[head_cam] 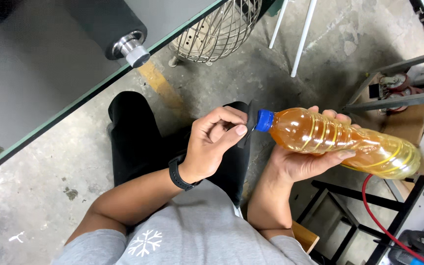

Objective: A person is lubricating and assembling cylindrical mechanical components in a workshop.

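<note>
My right hand (pixel 303 164) holds a clear ribbed plastic bottle (pixel 339 140) of amber liquid on its side, cupped from below. The bottle's blue cap (pixel 264 120) points left. My left hand (pixel 215 142), with a black watch (pixel 178 174) on the wrist, has its fingers curled and pinches a small thin black piece (pixel 249 130) right against the cap. What that piece is cannot be made out against my black trousers (pixel 133 142) behind it.
A grey machine surface (pixel 40 78) with a green edge and a black roller (pixel 119 29) fills the upper left. A wire fan guard (pixel 222 29) and white legs (pixel 303 34) stand behind. A metal rack (pixel 393 98), black frame (pixel 398 221) and red hose (pixel 374 211) are at the right.
</note>
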